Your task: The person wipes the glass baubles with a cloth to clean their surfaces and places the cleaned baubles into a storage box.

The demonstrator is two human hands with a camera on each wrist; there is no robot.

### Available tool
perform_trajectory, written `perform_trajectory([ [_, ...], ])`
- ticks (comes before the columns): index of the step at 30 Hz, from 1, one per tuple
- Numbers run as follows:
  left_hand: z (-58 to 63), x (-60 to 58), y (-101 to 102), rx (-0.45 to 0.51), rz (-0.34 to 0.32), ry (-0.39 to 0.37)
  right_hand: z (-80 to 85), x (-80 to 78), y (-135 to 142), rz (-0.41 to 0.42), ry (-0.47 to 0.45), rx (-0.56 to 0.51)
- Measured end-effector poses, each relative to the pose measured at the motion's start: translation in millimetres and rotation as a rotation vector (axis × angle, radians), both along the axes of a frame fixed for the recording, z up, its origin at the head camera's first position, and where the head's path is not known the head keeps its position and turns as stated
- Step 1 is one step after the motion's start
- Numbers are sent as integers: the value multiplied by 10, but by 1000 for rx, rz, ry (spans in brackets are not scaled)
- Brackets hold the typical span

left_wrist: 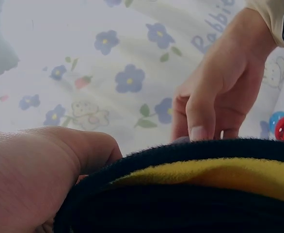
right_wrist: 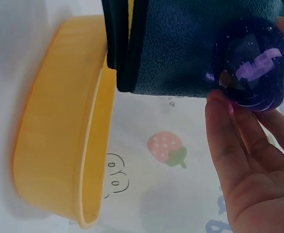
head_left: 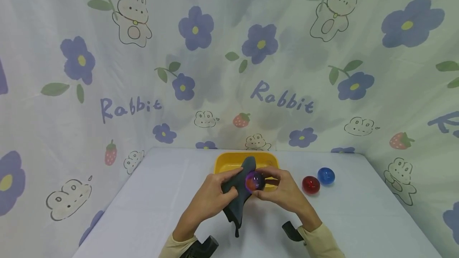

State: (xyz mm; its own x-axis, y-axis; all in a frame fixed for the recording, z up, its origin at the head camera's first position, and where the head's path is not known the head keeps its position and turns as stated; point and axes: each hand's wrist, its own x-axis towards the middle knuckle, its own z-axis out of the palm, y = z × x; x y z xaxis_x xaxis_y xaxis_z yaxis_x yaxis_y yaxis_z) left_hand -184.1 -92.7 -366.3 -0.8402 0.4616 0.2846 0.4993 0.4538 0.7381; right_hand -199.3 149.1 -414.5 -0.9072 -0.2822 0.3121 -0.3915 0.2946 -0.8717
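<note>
My left hand (head_left: 211,196) grips a folded dark grey-green cloth (head_left: 234,204), thumb on the near face. Yellow shows inside the cloth's fold (left_wrist: 219,170) in the left wrist view. In my right hand (head_left: 285,190), a shiny see-through purple ball (head_left: 255,181) is pinched between thumb and fingers. The ball (right_wrist: 258,63) lies against the cloth (right_wrist: 181,48) in the right wrist view, with the fingers (right_wrist: 229,141) at its lower side. Both hands are raised in front of a yellow plastic bin (head_left: 222,159). The left fingers behind the cloth are mostly hidden.
To the right of the hands, a red ball (head_left: 310,185) and a blue ball (head_left: 326,176) lie side by side on the white table (head_left: 161,202). A curtain (head_left: 222,59) printed with rabbits and flowers hangs behind and along the sides.
</note>
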Motion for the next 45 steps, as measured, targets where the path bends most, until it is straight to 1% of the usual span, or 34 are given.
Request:
perform_trajectory([
  [6,-1,2,1,13,5,-5,39,32,-7,25,-12,18],
  [10,-5,0,4,16,-2,-10,55,58,-24,73,-8,10],
  [14,-11,-14,9,13,-17,8,60,75,-40,104,-1,-7],
  [21,-59,-52,14,-4,-35,6,42,90,-40,113,61,-56],
  [26,-87,-68,16,-24,-31,3,30,90,-44,103,115,-86],
  [32,-92,-69,16,-22,-34,-27,18,80,-44,80,140,-81],
  [36,-99,-72,9,-12,-46,-64,24,75,-41,53,152,-91],
  [41,-99,-72,4,1,-57,-100,34,74,-30,-4,150,-89],
  [45,-75,-48,9,-3,-46,-107,38,56,3,-10,138,-85],
])
